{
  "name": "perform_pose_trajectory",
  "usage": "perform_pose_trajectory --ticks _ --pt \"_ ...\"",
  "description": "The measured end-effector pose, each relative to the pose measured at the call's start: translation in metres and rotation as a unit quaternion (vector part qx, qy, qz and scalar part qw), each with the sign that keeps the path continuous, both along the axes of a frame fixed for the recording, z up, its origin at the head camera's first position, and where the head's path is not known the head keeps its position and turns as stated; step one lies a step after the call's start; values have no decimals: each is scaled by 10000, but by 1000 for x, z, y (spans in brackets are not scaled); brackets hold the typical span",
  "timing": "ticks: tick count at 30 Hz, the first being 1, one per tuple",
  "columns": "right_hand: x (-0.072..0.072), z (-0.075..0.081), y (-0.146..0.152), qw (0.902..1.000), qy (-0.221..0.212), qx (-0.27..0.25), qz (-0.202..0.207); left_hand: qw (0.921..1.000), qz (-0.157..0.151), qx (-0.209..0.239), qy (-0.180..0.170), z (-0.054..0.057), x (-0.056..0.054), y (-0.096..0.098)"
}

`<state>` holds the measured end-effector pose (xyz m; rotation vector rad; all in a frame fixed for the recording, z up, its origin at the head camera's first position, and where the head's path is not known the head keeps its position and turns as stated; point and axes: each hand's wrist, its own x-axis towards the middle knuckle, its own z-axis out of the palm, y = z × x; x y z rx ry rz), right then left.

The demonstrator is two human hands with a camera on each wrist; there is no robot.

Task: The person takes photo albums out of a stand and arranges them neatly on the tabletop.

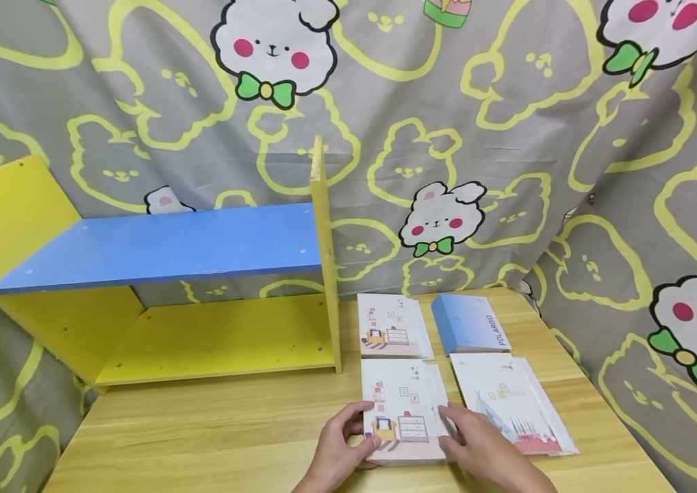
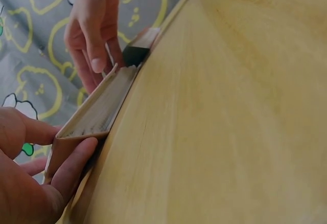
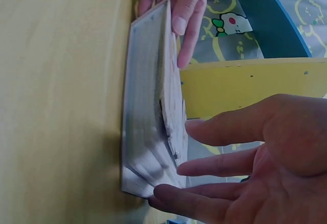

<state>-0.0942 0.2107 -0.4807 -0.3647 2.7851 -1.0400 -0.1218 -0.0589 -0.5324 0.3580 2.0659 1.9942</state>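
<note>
A white photo album (image 1: 407,404) with a drawn armchair and dresser on its cover lies at the near edge of a group of albums. My left hand (image 1: 339,445) holds its left side by the spine, thumb and fingers about the edge. At the opposite side my right hand (image 1: 480,441) touches the loose page edges with nearly straight fingers. The thick page block (image 3: 145,86) shows between the covers in the right wrist view. Behind it lies a matching album (image 1: 388,325). To the right is another white album (image 1: 505,400) with a tent drawing, partly behind my right hand.
A blue album (image 1: 472,322) marked POLAROID lies at the back right of the wooden table (image 1: 213,431). On the left stands a yellow shelf unit (image 1: 219,335) with a blue board (image 1: 194,239). A patterned grey curtain (image 1: 379,137) hangs behind the table and along its right side.
</note>
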Motion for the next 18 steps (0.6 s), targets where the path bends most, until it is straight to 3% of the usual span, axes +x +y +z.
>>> perform_pose_trajectory --ticks 12,15,18 --pt "-10 1 3 9988 411 -179 213 9993 -343 151 31 0 -8 -7" --pt "-14 2 4 9976 320 -556 242 9992 -306 -3 250 1 -11 -13" --pt "-18 3 5 9963 451 -724 120 9962 -192 -350 772 2 -14 -20"
